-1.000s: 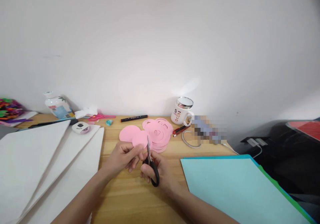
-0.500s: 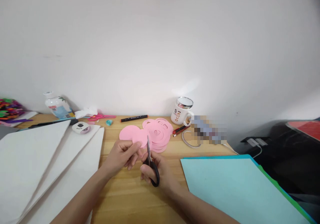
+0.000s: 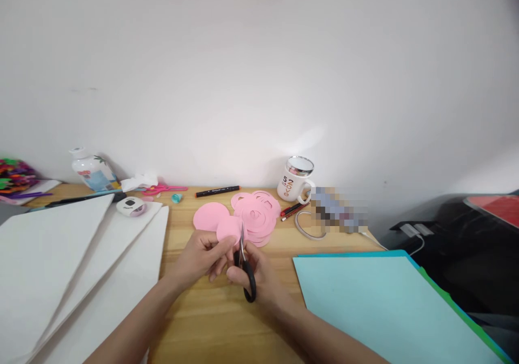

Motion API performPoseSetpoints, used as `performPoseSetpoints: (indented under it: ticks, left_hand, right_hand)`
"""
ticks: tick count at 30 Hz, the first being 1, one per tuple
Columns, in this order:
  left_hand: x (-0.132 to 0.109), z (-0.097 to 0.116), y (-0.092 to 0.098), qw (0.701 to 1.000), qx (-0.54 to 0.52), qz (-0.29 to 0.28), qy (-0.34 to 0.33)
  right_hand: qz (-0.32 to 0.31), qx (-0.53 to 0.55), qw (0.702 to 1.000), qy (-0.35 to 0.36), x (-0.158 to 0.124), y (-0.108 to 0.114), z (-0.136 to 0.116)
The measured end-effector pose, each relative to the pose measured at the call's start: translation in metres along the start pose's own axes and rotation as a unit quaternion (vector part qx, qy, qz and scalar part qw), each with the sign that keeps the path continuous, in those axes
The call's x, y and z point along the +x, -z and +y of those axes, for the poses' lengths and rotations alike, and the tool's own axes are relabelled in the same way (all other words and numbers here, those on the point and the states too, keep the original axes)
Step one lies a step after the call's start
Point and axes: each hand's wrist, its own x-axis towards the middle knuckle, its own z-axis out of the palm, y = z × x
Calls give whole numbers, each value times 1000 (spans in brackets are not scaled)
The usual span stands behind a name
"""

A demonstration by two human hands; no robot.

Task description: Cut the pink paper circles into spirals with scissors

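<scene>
My left hand (image 3: 205, 257) pinches the lower edge of a pink paper circle (image 3: 228, 229) between thumb and fingers. In my right hand (image 3: 257, 269) are black-handled scissors (image 3: 249, 283), their blades pointing up at the circle's right edge. How far the blades stand apart is hard to make out. Behind the held piece, a flat pink paper disc (image 3: 211, 215) lies on the wooden table (image 3: 211, 326). To its right is a loose stack of pink paper rings and rounds (image 3: 265, 218), partly hidden by the scissors and held circle.
White sheets (image 3: 52, 261) cover the left side, with a small white-and-pink device (image 3: 132, 206) on top. Pink scissors (image 3: 166, 189), a black marker (image 3: 218, 191) and a white mug (image 3: 294, 183) line the wall side. Light-blue sheets (image 3: 377, 299) lie at the right.
The held circle has turned slightly and shifted a little right and down. The scissor handles have moved slightly in my right hand. Things on the table stay put.
</scene>
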Motion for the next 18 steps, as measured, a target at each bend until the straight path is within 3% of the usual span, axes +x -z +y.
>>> performPoseSetpoints:
  ticks: [6,18]
  left_hand:
    - [0,-1,1,1000,0,-9,-12]
    - [-1,7,2,998,38,37,-23]
  right_hand:
    - [-1,-25,1000,11,0,1,2]
    - [9,-44,999,-13,-2,3,6]
